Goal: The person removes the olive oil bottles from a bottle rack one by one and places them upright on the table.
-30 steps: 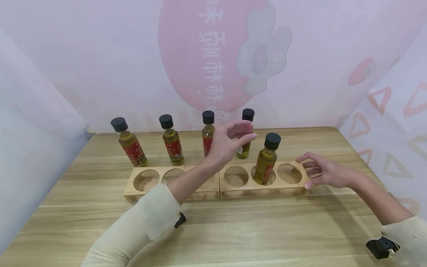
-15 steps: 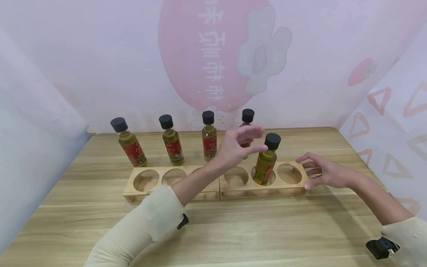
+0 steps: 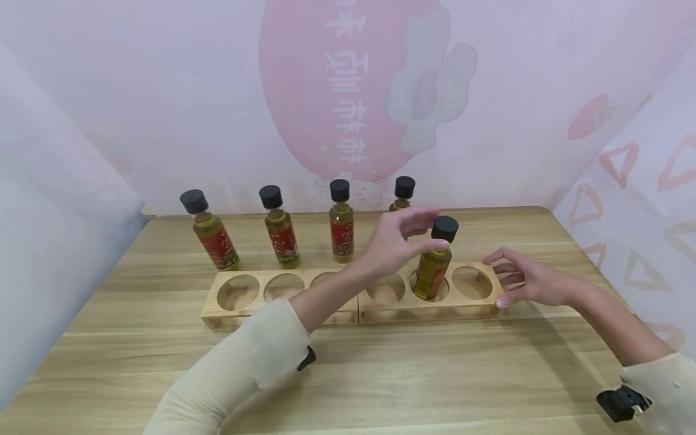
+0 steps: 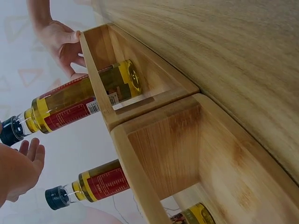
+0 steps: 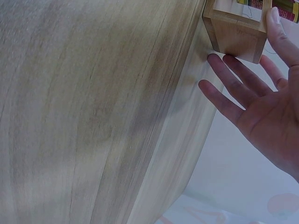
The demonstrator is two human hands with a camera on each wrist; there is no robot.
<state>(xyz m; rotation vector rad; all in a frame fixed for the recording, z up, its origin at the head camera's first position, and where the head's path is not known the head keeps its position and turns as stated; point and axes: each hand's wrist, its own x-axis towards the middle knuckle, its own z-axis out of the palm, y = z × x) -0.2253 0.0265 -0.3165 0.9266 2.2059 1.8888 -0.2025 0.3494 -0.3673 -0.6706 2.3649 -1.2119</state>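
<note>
A small olive oil bottle point(image 3: 432, 275) with a black cap stands slightly tilted in the middle hole of the right wooden rack point(image 3: 386, 311). My left hand point(image 3: 394, 241) is at its cap, thumb in front and fingers behind; the left wrist view shows that hand point(image 4: 21, 175) with loosely extended fingers, not clearly gripping the cap. At the rack's right end, my right hand point(image 3: 530, 281) holds the corners between thumb and index finger. In the right wrist view the other fingers of this hand point(image 5: 266, 109) spread beside the end panel point(image 5: 236, 39).
A second wooden rack point(image 3: 209, 311) abuts the first on the left. Behind the racks stand several more oil bottles, among them a left one point(image 3: 217, 244), a second point(image 3: 283, 241) and a third point(image 3: 342, 232). Another bottle point(image 3: 404, 188) is partly hidden by my left hand. White printed cloth point(image 3: 190, 109) borders the table.
My left hand has moved right and slightly down, from in front of the rear right bottle to the cap of the racked bottle. My right hand has stayed at the rack's end.
</note>
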